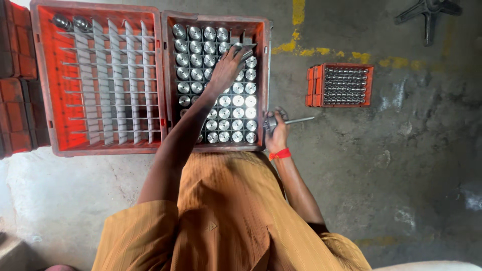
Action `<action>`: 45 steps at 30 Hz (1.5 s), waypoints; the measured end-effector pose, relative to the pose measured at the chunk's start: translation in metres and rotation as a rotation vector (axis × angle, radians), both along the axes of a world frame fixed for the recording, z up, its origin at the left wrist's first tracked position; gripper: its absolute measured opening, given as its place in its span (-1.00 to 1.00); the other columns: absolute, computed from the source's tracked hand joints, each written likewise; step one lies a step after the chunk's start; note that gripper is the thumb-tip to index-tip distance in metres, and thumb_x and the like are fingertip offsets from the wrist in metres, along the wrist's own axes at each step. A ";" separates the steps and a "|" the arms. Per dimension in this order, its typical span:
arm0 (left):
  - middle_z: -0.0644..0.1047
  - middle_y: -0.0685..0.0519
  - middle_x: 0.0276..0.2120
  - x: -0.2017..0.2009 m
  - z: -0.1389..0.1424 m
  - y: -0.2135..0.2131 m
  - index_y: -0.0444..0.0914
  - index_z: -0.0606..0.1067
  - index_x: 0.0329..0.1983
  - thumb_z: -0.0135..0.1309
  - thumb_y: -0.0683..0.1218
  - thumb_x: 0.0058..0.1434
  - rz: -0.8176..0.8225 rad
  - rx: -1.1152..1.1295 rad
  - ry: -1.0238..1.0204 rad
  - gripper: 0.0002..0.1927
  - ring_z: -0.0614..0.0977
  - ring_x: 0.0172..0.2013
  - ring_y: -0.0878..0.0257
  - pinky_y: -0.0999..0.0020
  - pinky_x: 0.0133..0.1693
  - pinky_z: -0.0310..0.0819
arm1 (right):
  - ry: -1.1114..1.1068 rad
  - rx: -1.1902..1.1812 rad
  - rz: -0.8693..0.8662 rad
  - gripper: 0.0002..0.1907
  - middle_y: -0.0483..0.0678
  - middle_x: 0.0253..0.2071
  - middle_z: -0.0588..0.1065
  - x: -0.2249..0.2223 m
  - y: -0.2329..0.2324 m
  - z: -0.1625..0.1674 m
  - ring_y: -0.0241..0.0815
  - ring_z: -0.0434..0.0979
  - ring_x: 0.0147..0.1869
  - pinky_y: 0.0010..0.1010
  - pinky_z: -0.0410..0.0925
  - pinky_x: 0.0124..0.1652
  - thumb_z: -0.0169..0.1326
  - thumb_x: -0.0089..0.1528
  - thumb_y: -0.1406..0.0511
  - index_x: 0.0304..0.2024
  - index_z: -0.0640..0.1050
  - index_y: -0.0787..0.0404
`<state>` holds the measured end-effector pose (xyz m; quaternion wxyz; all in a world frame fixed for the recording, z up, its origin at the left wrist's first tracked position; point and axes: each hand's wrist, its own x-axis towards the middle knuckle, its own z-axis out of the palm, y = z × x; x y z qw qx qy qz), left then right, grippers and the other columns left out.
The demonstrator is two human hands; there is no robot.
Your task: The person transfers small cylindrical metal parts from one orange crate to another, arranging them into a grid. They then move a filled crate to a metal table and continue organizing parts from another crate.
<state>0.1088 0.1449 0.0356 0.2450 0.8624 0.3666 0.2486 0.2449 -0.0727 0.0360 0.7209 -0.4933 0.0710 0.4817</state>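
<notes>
The grey concrete floor (401, 165) carries everything here, marked with one broken yellow painted line (321, 50) near its far edge; its widest bare stretch lies on the right-hand side, between the crates and the small crate.

Three orange plastic crates show. The largest, an orange crate with grey divider strips (100, 80), stands far left and holds only two shiny round metal pieces (70, 22) in its top-left cells; the other cells are open. Touching its right wall is the second orange crate (216, 83), packed with polished steel cylinders (237, 113) standing on end in about six columns and nine rows, though the arm hides a diagonal band of them, so the exact count cannot be told. The third, a small orange crate of thin metal rods (340, 85), sits well apart to the right, beside the yellow line. A dark metal star-shaped base (427, 12) lies at the top right corner.

The left hand (226, 68) reaches over the full crate, its fingers closed around one steel cylinder (243, 50) near the far right corner. The right hand (277, 133), with an orange wrist band (279, 154), rests at the full crate's near right corner, gripping one metal piece with a slim shaft (291, 121) pointing right over bare floor.
</notes>
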 end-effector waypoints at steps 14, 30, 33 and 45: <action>0.56 -0.16 -0.20 -0.202 0.006 0.046 -0.27 0.50 -0.15 0.19 -0.31 0.10 0.473 0.201 -0.025 -0.75 0.57 -0.08 -0.15 0.02 -0.06 0.48 | -0.002 -0.145 0.137 -0.73 -0.01 -0.23 0.57 -0.035 -0.031 -0.016 -0.17 0.61 -0.17 -0.35 0.51 -0.22 0.01 0.33 0.45 0.08 0.45 0.20; 0.62 -0.17 -0.21 -0.346 0.028 0.129 -0.34 0.57 -0.05 0.43 0.04 0.20 0.719 0.024 0.147 -0.56 0.66 -0.27 -0.10 -0.03 -0.24 0.55 | -0.086 -0.244 0.142 -0.82 -0.04 -0.32 0.53 -0.076 -0.038 -0.014 -0.11 0.62 -0.14 -0.30 0.50 -0.16 -0.01 0.35 0.41 0.01 0.48 0.19; 0.63 -0.01 -0.21 -0.366 0.029 0.103 -0.29 0.57 -0.01 0.41 0.06 0.27 0.618 -0.072 -0.135 -0.59 0.67 -0.24 0.10 0.12 -0.15 0.60 | -0.087 -0.235 0.151 -0.83 -0.05 -0.33 0.53 -0.075 -0.042 -0.017 -0.12 0.61 -0.16 -0.30 0.50 -0.17 0.00 0.36 0.41 0.00 0.48 0.21; 0.58 -0.09 -0.41 -0.171 -0.027 -0.138 -0.29 0.53 -0.15 0.29 -0.11 0.12 0.321 -0.795 -0.157 -0.72 0.61 -0.40 0.12 0.19 -0.34 0.53 | -0.081 -0.102 0.354 -0.83 -0.09 -0.20 0.52 -0.111 0.026 -0.003 -0.20 0.59 -0.15 -0.37 0.48 -0.15 0.06 0.33 0.41 -0.02 0.49 0.19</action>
